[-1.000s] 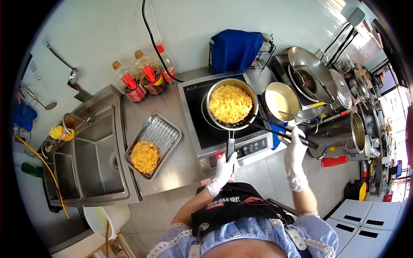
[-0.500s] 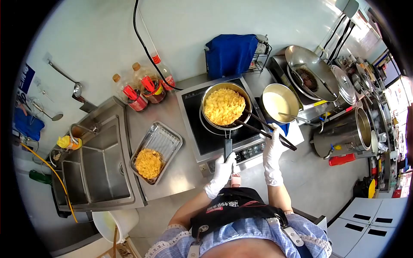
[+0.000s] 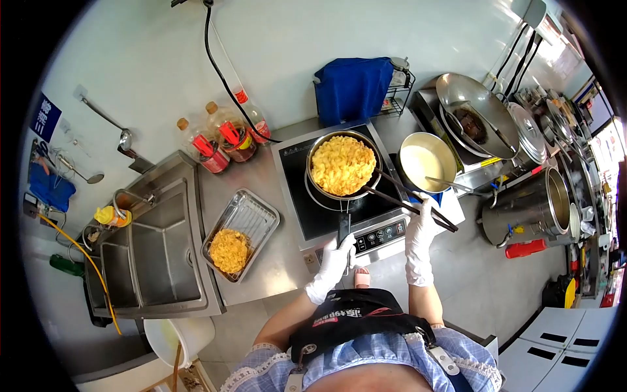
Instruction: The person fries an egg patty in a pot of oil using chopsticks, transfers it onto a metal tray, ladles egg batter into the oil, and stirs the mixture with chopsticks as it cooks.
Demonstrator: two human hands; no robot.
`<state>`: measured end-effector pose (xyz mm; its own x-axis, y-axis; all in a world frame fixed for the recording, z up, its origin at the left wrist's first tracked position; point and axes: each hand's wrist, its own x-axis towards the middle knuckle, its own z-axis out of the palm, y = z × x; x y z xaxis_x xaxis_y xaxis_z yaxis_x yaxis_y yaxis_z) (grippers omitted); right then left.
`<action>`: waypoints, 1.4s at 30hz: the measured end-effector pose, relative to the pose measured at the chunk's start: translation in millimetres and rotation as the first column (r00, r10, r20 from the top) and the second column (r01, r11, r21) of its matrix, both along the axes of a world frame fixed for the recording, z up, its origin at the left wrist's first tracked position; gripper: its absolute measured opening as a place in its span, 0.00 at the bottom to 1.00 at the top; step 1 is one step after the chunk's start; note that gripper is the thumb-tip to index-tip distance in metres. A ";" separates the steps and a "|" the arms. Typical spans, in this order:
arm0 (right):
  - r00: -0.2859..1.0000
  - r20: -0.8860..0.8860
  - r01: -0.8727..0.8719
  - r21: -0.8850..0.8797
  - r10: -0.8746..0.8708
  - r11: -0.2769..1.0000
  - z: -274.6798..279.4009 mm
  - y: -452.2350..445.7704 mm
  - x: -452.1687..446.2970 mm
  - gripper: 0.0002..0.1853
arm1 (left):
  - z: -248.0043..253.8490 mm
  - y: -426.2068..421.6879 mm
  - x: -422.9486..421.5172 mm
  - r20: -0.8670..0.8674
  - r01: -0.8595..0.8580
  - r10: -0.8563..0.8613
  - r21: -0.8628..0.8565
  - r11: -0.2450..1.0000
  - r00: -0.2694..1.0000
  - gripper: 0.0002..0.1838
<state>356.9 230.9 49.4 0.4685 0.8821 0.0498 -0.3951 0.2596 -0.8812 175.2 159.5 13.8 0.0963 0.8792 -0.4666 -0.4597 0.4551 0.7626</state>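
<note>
My left hand (image 3: 332, 266), in a white glove, is closed around the black handle of a pan (image 3: 344, 227) on the induction cooker. A golden, crumbly fried cake (image 3: 343, 165) fills most of the pan. In my gloved right hand (image 3: 421, 232) is a pair of long dark chopsticks (image 3: 398, 198); their tips reach the pan's right edge beside the cake. A second golden fried cake (image 3: 228, 251) lies at the near end of a metal tray with a rack (image 3: 257, 221), left of the cooker. Right of the pan stands a pot of pale batter (image 3: 428, 160) with a ladle in it.
The induction cooker (image 3: 295, 189) sits on a steel counter, with a sink (image 3: 160, 251) on the left. Several bottles (image 3: 239, 140) and a blue cloth (image 3: 353, 90) stand along the wall. A wok (image 3: 480, 111) and a tall steel pot (image 3: 522, 206) are at the right.
The camera view has shifted slightly, moving the scene a little right and down. My left hand stays on the pan handle and my right hand keeps the chopsticks at the pan's right edge.
</note>
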 end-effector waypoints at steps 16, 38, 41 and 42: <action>0.985 0.157 0.036 0.197 -0.068 0.980 54.2 16.1 21.8 0.15 | 23.8 13.8 -23.7 -0.089 0.077 -0.079 -0.028 0.997 0.993 0.14; 0.974 0.215 -0.117 0.239 0.065 0.964 59.4 33.2 40.7 0.16 | -25.8 -58.5 -51.9 -0.088 -0.297 0.289 -0.101 0.949 0.953 0.21; 0.968 0.244 -0.115 0.220 0.059 0.969 65.1 31.9 38.7 0.16 | -38.6 -75.1 -55.8 -0.091 -0.352 0.343 -0.126 0.927 0.935 0.21; 0.958 0.280 -0.119 0.215 0.056 0.969 67.7 30.7 37.8 0.16 | -44.0 -80.1 -57.8 -0.092 -0.354 0.344 -0.125 0.927 0.934 0.21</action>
<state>394.8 261.6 117.1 0.3306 0.8694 0.3672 -0.1807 0.4402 -0.8795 117.4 79.3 -30.2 -0.2408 0.7785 -0.5796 -0.5580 0.3776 0.7389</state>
